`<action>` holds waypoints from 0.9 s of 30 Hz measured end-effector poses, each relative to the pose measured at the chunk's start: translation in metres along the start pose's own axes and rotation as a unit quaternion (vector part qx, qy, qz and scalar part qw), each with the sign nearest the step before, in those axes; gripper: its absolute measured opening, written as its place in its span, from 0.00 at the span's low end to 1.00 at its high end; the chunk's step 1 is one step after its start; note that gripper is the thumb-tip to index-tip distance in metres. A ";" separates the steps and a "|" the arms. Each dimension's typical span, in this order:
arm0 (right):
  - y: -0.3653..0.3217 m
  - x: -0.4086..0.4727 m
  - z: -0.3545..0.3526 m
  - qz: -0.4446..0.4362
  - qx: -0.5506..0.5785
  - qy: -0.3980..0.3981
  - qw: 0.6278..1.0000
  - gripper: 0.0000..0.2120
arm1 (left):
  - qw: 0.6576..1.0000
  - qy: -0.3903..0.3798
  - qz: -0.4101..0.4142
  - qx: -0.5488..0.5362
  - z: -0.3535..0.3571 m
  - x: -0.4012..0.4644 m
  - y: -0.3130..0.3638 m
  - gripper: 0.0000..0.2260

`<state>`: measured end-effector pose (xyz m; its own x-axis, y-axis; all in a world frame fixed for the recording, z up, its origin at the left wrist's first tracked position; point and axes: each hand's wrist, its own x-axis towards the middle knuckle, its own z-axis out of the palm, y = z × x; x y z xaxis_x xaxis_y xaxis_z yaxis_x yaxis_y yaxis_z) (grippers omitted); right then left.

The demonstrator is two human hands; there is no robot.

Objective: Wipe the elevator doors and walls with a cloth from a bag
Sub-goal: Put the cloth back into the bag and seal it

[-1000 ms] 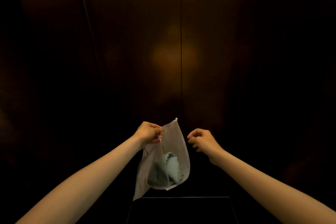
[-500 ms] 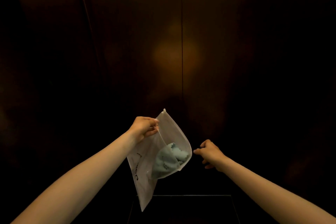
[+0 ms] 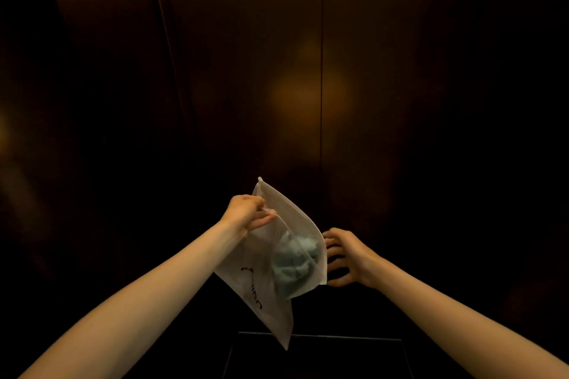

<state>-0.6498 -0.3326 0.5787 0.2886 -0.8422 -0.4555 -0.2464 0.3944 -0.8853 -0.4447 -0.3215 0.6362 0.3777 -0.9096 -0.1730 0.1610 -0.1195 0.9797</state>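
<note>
In the lower middle of the frame a translucent white plastic zip bag (image 3: 271, 295) hangs in the air in front of the dark bronze metal elevator doors (image 3: 246, 71), whose centre seam runs as a thin vertical line just right of the middle of the frame. The left hand (image 3: 248, 212) grips the bag by its upper edge, thumb and fingers (image 3: 264, 220) pinched together on the plastic near the zip strip, with the bag's top corner sticking up above the knuckles. The bag tilts, its long lower corner pointing down toward the bottom centre of the frame, and black lettering too small to read runs along its left face.

Inside the bag, bunched toward its right side, lies a crumpled pale blue-grey cloth (image 3: 295, 261). The right hand (image 3: 346, 257) is just beside the bag's right edge, fingers spread and bent toward the plastic; the fingertips are at or behind the edge, and whether they actually touch it cannot be told. That hand holds nothing.

Both bare forearms reach in from the lower corners of the frame. A soft orange glow reflects off the doors above the hands, and the rest of the elevator walls (image 3: 61, 163) at the left and right of the frame fade into near black. A dark rectangular outline (image 3: 338, 338) shows at the bottom centre, below the bag.
</note>
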 end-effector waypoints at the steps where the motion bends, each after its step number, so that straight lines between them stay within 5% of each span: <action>1: -0.001 0.001 0.000 0.005 -0.008 -0.010 1.000 0.18 | 1.000 0.000 -0.003 -0.002 0.000 -0.001 0.000 0.05; 6: 0.001 0.003 0.000 0.037 -0.160 0.002 0.987 0.08 | 0.999 0.001 -0.017 -0.037 0.001 -0.007 0.006 0.06; 13: -0.016 0.008 0.000 0.034 -0.110 0.044 0.992 0.14 | 0.998 -0.004 -0.020 -0.057 -0.003 -0.013 0.015 0.06; 17: -0.019 0.006 0.009 -0.003 -0.146 0.029 0.989 0.03 | 0.998 -0.018 -0.013 -0.052 -0.008 -0.016 0.014 0.05; 22: -0.025 0.010 0.005 -0.119 -0.211 0.111 0.964 0.10 | 0.993 0.024 0.017 0.117 -0.029 -0.007 0.019 0.08; 26: -0.066 -0.001 -0.010 -0.264 -0.249 0.210 0.908 0.11 | 0.951 0.119 0.038 0.282 -0.052 0.010 0.018 0.08; 27: -0.075 -0.003 -0.014 -0.284 -0.259 0.221 0.897 0.11 | 0.944 0.133 0.026 0.300 -0.051 0.008 0.018 0.15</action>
<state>-0.6446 -0.3649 0.6479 0.1361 -0.9619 0.2373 -0.6052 -0.2704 -0.7488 -0.3923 -0.3110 0.6468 0.5993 -0.7979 -0.0644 -0.3795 -0.3540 0.8548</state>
